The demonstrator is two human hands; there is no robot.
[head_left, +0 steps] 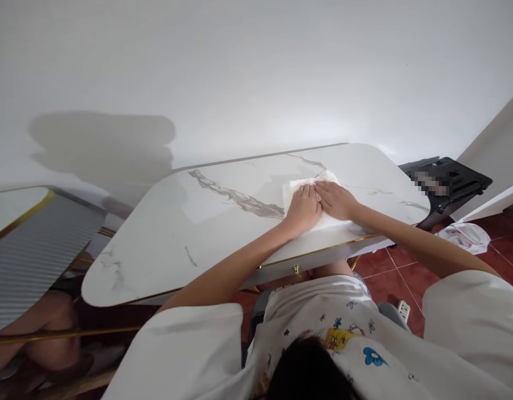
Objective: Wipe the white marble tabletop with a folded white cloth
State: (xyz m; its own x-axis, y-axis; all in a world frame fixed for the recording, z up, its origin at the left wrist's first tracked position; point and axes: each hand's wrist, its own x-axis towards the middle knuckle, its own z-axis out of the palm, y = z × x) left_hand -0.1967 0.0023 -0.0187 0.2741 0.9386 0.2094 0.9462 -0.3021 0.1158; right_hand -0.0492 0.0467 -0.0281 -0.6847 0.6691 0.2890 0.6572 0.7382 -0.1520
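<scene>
A white cloth [288, 199] lies on the right part of the marble-patterned counter [156, 239], directly beneath the person's left grip [305, 209] and right grip [336, 199]. Both are spread flat rather than closed, fingers extended and palms down, pressing on the cloth side by side where they meet, with nothing clasped between the fingers. Under the counter's near edge sits a shut drawer [281, 272] with a gold knob [297, 270], while a translucent plastic bag [467, 236] on the red tiled floor [392, 280] holds pink-and-white contents too unclear to identify.
</scene>
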